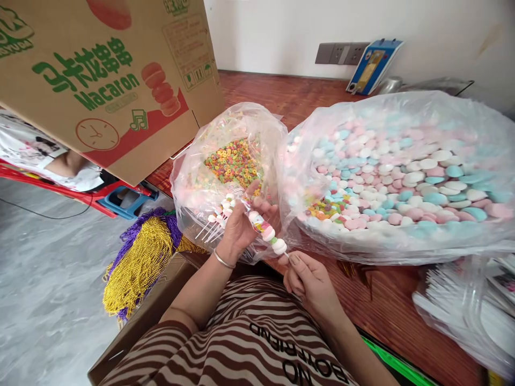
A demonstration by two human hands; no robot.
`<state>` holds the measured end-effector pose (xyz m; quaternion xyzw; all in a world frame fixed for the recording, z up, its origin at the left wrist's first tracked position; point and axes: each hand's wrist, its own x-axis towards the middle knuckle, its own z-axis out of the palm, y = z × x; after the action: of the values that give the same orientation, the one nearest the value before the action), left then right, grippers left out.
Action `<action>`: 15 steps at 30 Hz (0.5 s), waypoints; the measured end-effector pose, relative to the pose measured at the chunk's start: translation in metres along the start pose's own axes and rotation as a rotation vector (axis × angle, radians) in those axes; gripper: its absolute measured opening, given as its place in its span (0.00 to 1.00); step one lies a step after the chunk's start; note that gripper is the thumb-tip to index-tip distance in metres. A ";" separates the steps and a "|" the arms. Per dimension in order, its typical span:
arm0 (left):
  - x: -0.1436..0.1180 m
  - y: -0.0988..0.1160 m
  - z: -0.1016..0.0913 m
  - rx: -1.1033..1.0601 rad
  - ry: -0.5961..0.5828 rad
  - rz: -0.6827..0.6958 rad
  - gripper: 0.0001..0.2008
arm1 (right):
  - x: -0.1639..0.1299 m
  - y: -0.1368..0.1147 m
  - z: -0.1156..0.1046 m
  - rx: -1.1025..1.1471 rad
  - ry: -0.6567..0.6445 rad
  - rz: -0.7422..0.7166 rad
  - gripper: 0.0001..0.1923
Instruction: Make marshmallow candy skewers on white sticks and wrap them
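I see my right hand (308,279) pinching the candy skewer (267,233) above my lap; left hand (241,220) clasps finished skewers. A loosened pinch could shed the candies.

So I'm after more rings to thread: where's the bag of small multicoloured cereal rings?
Head view, left of centre: the clear plastic bag of small multicoloured cereal rings sits behind the left hand, beside the larger candy bag.
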<state>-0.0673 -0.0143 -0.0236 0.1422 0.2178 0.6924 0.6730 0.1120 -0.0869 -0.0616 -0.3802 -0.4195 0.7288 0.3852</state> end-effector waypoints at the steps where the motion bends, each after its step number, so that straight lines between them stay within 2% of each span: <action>1: 0.002 0.000 0.004 -0.012 0.025 -0.010 0.16 | 0.001 0.001 0.002 0.045 -0.021 0.023 0.20; 3: 0.005 -0.002 0.013 -0.035 0.110 -0.044 0.09 | 0.002 0.002 0.003 -0.060 -0.013 -0.030 0.18; 4: 0.006 -0.004 0.017 -0.046 0.166 -0.058 0.08 | 0.003 0.003 0.002 -0.212 0.028 -0.135 0.17; 6: 0.007 -0.009 0.022 -0.054 0.270 -0.068 0.08 | 0.004 0.005 -0.003 -0.628 0.154 -0.485 0.12; 8: 0.008 -0.013 0.024 -0.046 0.316 -0.078 0.09 | 0.004 0.007 -0.011 -1.034 0.241 -0.847 0.09; 9: 0.009 -0.014 0.024 -0.040 0.320 -0.085 0.10 | 0.005 0.008 -0.014 -1.178 0.258 -0.973 0.09; 10: 0.009 -0.016 0.024 -0.035 0.321 -0.093 0.11 | 0.005 0.008 -0.017 -1.271 0.258 -1.038 0.10; 12: 0.008 -0.019 0.024 -0.028 0.324 -0.100 0.12 | 0.006 0.008 -0.019 -1.275 0.259 -1.008 0.09; 13: 0.007 -0.021 0.024 -0.025 0.326 -0.102 0.12 | 0.007 0.007 -0.018 -1.180 0.259 -0.922 0.07; 15: 0.005 -0.026 0.026 -0.027 0.308 -0.109 0.13 | 0.007 0.004 -0.012 -0.820 0.215 -0.616 0.08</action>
<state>-0.0323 -0.0070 -0.0147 0.0133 0.3167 0.6713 0.6700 0.1183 -0.0780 -0.0716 -0.4315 -0.7207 0.3147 0.4421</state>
